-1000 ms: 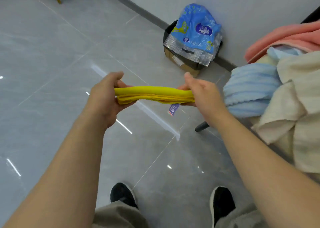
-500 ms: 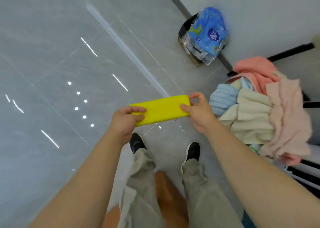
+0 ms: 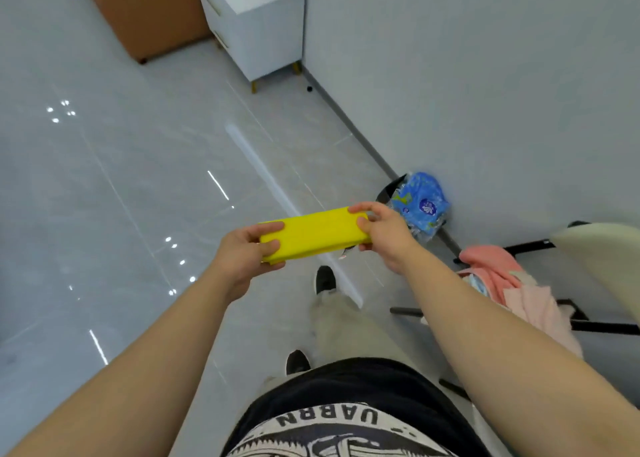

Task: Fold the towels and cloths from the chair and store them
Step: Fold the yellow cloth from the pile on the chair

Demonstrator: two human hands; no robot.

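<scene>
A yellow cloth (image 3: 313, 234), folded into a long narrow strip, is held level in front of me above the floor. My left hand (image 3: 246, 252) pinches its left end and my right hand (image 3: 382, 233) pinches its right end. At the right edge, a pile of pink towels (image 3: 498, 276) lies on a chair with black legs (image 3: 588, 325); most of the pile is out of frame. A cream chair back (image 3: 602, 259) shows at the far right.
A white cabinet (image 3: 256, 23) with gold feet and a brown piece of furniture (image 3: 145, 13) stand at the top against the wall. A blue plastic pack (image 3: 420, 203) sits on a box by the baseboard. Glossy grey tile floor stretches left. My feet are below.
My view has swung away from the chair toward the cabinet, and I am stepping forward. The yellow cloth stays gripped at both ends, its flat face now turned up.
</scene>
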